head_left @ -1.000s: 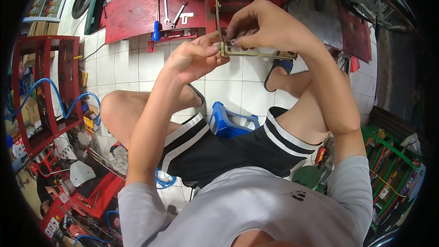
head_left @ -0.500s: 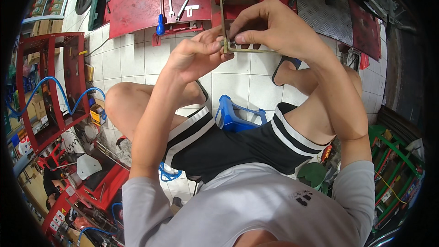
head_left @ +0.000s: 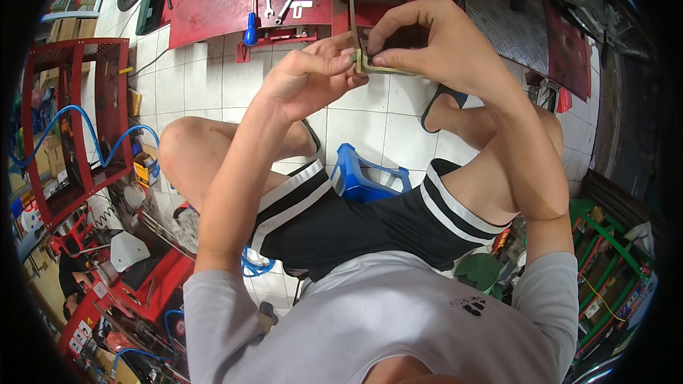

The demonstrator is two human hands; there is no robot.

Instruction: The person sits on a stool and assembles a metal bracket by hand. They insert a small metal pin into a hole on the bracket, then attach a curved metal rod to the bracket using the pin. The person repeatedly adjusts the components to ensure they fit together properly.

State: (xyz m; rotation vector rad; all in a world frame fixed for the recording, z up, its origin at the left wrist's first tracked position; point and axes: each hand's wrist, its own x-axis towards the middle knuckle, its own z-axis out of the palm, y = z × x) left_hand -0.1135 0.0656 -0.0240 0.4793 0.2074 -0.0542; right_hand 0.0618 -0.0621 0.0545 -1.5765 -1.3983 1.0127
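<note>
Metal bracket [head_left: 353, 0]: its near left corner is held out over the white tiled floor [head_left: 359, 117], beyond the near edge of the red lift platform [head_left: 213, 0], where it can apparently be reached from both sides.
Left hand [head_left: 307, 78]: half curled, with the thumb pressed at a small bolt-like piece [head_left: 354, 57] on the corner's outer face and fingers wrapped beneath; the corner seems braced by this grip.
Right hand [head_left: 434, 41]: thumb and forefinger are bent nearly together inside the corner; what is pinched there, if anything, cannot be told.
Platform tools: two wrenches [head_left: 268, 0] and a blue-handled screwdriver [head_left: 250, 30] are laid toward the near edge, presumably for easy reach.
Blue stool [head_left: 348, 171]: partly covered by black shorts [head_left: 377, 224]; a low seat is suggested.
</note>
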